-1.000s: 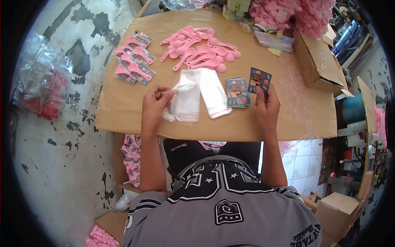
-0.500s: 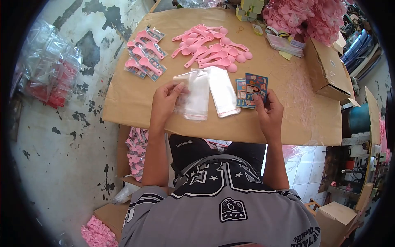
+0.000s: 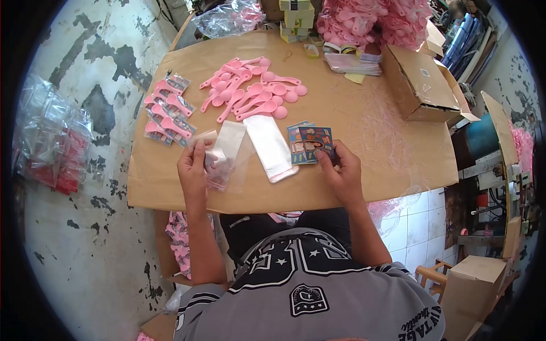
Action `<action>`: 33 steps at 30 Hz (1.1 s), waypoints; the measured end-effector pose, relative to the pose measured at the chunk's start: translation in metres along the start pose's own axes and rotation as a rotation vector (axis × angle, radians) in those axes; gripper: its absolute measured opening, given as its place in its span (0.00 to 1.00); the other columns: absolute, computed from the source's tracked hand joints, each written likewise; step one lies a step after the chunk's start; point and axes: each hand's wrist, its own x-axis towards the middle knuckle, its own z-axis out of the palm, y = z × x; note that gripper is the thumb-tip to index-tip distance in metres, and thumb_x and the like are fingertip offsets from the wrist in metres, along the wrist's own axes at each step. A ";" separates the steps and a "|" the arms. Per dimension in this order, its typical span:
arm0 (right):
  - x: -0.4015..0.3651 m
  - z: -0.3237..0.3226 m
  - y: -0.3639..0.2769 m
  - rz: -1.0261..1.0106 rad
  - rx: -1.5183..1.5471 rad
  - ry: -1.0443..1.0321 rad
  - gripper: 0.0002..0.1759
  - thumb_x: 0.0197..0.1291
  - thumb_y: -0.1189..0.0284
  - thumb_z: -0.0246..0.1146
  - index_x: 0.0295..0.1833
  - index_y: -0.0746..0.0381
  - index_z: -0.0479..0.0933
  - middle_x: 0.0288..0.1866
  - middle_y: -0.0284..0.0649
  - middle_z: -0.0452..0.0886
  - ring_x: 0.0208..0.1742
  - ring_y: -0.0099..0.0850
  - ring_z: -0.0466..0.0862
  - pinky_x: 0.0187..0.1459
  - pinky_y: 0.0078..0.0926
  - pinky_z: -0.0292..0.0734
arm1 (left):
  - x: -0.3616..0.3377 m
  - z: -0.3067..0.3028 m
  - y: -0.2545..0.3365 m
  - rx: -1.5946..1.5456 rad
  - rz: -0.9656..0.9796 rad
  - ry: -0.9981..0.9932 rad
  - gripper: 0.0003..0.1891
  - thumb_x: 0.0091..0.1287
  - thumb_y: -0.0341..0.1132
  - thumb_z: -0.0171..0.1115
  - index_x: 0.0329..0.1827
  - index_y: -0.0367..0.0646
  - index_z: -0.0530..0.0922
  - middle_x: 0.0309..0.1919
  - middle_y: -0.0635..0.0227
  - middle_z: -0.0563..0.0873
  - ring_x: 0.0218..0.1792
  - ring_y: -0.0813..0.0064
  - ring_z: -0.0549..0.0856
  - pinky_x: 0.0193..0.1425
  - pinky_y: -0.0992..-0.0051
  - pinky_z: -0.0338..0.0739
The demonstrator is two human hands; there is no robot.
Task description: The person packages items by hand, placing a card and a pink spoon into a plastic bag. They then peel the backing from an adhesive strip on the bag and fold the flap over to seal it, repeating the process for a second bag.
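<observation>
On the brown table point(image 3: 398, 165), left of the bag stack point(image 3: 268, 149), a clear plastic bag point(image 3: 220, 169) is pinched by the left hand point(image 3: 193, 170). The printed card point(image 3: 324, 136), gripped by the right hand point(image 3: 342, 173), has been brought over the card pile point(image 3: 294, 146).

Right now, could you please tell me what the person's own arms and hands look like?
The left hand and right hand are ungloved, and both forearms are bare. The left sleeve and right sleeve are short and grey, with black and white stripes near the cuffs.
</observation>
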 end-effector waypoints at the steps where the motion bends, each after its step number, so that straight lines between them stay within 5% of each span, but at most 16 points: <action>1: 0.000 -0.001 -0.001 0.000 0.000 0.000 0.08 0.73 0.73 0.69 0.51 0.66 0.83 0.32 0.29 0.81 0.30 0.15 0.72 0.31 0.20 0.67 | 0.001 -0.004 -0.002 -0.065 -0.029 -0.027 0.13 0.83 0.38 0.62 0.55 0.38 0.86 0.35 0.66 0.88 0.29 0.83 0.81 0.35 0.83 0.73; 5: -0.001 -0.002 0.001 0.010 -0.015 -0.018 0.08 0.74 0.72 0.68 0.50 0.67 0.83 0.32 0.30 0.81 0.30 0.16 0.72 0.32 0.20 0.68 | -0.005 0.000 0.003 -0.321 -0.114 -0.087 0.15 0.80 0.34 0.65 0.65 0.37 0.81 0.44 0.56 0.92 0.38 0.74 0.91 0.45 0.79 0.86; 11: -0.001 0.004 -0.002 0.047 0.051 -0.025 0.08 0.75 0.73 0.67 0.51 0.66 0.82 0.33 0.30 0.82 0.32 0.16 0.73 0.34 0.20 0.69 | -0.015 0.003 0.002 -0.489 -0.238 -0.076 0.18 0.76 0.30 0.70 0.65 0.37 0.79 0.52 0.53 0.91 0.52 0.65 0.93 0.59 0.72 0.90; 16: 0.004 0.027 -0.009 -0.027 0.228 0.100 0.13 0.77 0.72 0.65 0.61 0.67 0.79 0.39 0.30 0.84 0.34 0.16 0.76 0.37 0.18 0.73 | -0.015 0.013 -0.011 -0.539 -0.243 -0.028 0.15 0.76 0.30 0.69 0.63 0.36 0.80 0.55 0.53 0.90 0.53 0.65 0.92 0.59 0.71 0.90; 19: 0.004 0.024 -0.012 0.060 0.247 0.006 0.16 0.79 0.72 0.63 0.65 0.68 0.76 0.41 0.31 0.84 0.35 0.15 0.77 0.37 0.17 0.74 | -0.017 0.032 -0.001 -0.623 -0.216 -0.020 0.15 0.77 0.30 0.68 0.62 0.37 0.80 0.57 0.52 0.89 0.55 0.64 0.91 0.61 0.70 0.89; 27: -0.002 0.034 -0.027 0.247 0.342 -0.283 0.14 0.80 0.69 0.62 0.63 0.66 0.79 0.39 0.29 0.83 0.32 0.13 0.76 0.34 0.15 0.73 | -0.028 0.071 0.020 -0.664 -0.170 -0.099 0.15 0.78 0.30 0.66 0.64 0.35 0.79 0.61 0.50 0.88 0.60 0.62 0.90 0.64 0.69 0.87; 33: 0.000 0.041 -0.025 0.243 0.379 -0.276 0.14 0.80 0.70 0.62 0.62 0.66 0.78 0.39 0.29 0.82 0.33 0.13 0.76 0.34 0.14 0.72 | -0.036 0.088 0.018 -0.615 -0.163 -0.172 0.15 0.78 0.30 0.66 0.64 0.35 0.79 0.60 0.49 0.88 0.60 0.61 0.90 0.65 0.66 0.88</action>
